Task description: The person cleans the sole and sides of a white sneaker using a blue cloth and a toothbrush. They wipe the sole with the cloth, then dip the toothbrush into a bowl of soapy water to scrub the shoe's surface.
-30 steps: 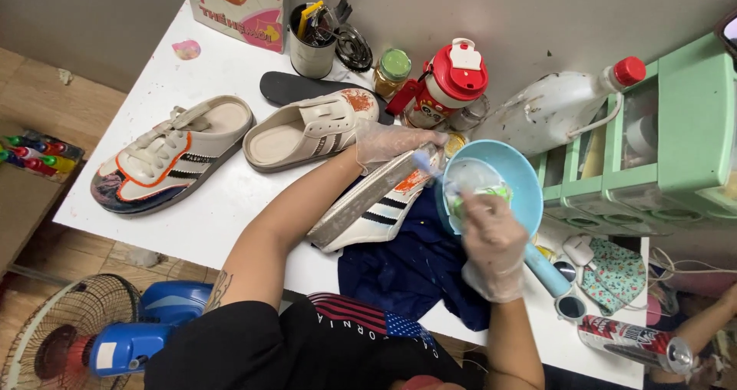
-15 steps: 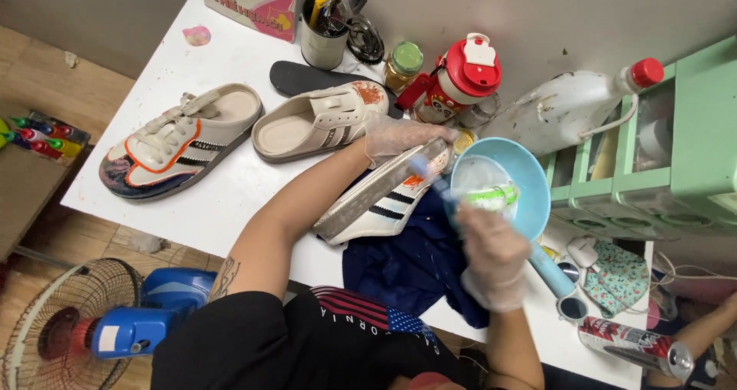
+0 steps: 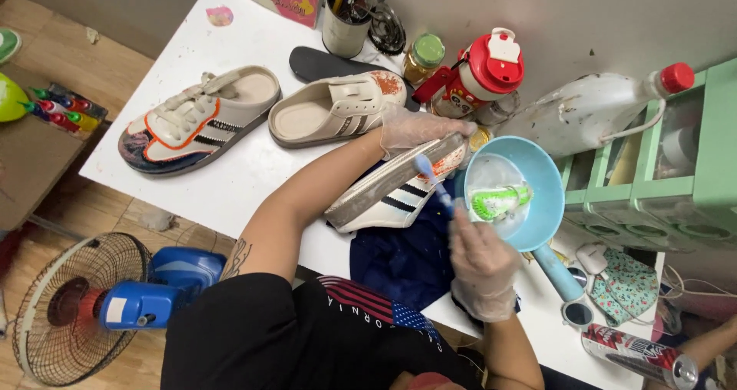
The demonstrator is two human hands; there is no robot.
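My left hand (image 3: 418, 129), in a thin clear glove, grips the toe end of a white shoe with black stripes (image 3: 388, 194), tipped on its side so the dirty sole faces me. My right hand (image 3: 480, 263), gloved too, holds a blue toothbrush (image 3: 432, 179) with its head against the sole's edge near the toe. Right beside them a light blue scoop bowl (image 3: 537, 206) holds water and a green scrubbing brush (image 3: 499, 200). A dark blue cloth (image 3: 399, 259) lies under the shoe.
Two more shoes (image 3: 196, 121) (image 3: 334, 110) and a black insole (image 3: 326, 66) lie on the white table (image 3: 230, 183). A red-lidded jug (image 3: 480, 75), jar (image 3: 424, 58), tool cup (image 3: 347, 14), white bottle (image 3: 591, 114) and green drawers (image 3: 675, 175) line the wall. A blue fan (image 3: 100, 305) stands on the floor; a can (image 3: 637, 355) lies at right.
My right hand has drawn back slightly from the bowl, bringing the toothbrush onto the shoe's sole. The left hand keeps its grip on the shoe.
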